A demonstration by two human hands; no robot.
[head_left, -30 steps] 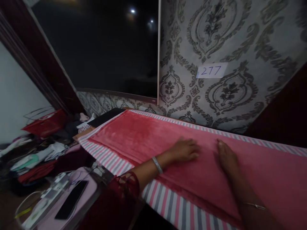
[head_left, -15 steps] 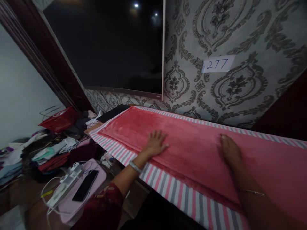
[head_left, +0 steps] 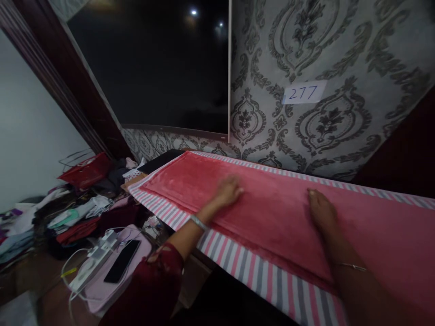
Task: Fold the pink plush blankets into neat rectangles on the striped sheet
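Note:
A long pink-red plush cloth (head_left: 272,213) lies spread over a pink, grey and white striped cloth (head_left: 244,267) on a long surface. My left hand (head_left: 228,191) is over the plush cloth's left half, its fingers smeared by motion. Farther right, my right hand (head_left: 322,209) rests on the plush cloth, with most of its fingers hidden from this angle. The plush cloth lies mostly flat, and its near edge forms a thick border along the stripes.
A large dark television (head_left: 152,68) hangs on the patterned wall above. A paper marked 277 (head_left: 304,92) is stuck there. At lower left, a phone (head_left: 122,261) and a white power strip (head_left: 93,262) lie on a pink case. Piled clothes (head_left: 78,217) and a red basket (head_left: 86,170) stand behind.
My left hand, earlier flat with spread fingers, has moved right and away across the plush cloth and is now blurred. My right hand stays at about the same place.

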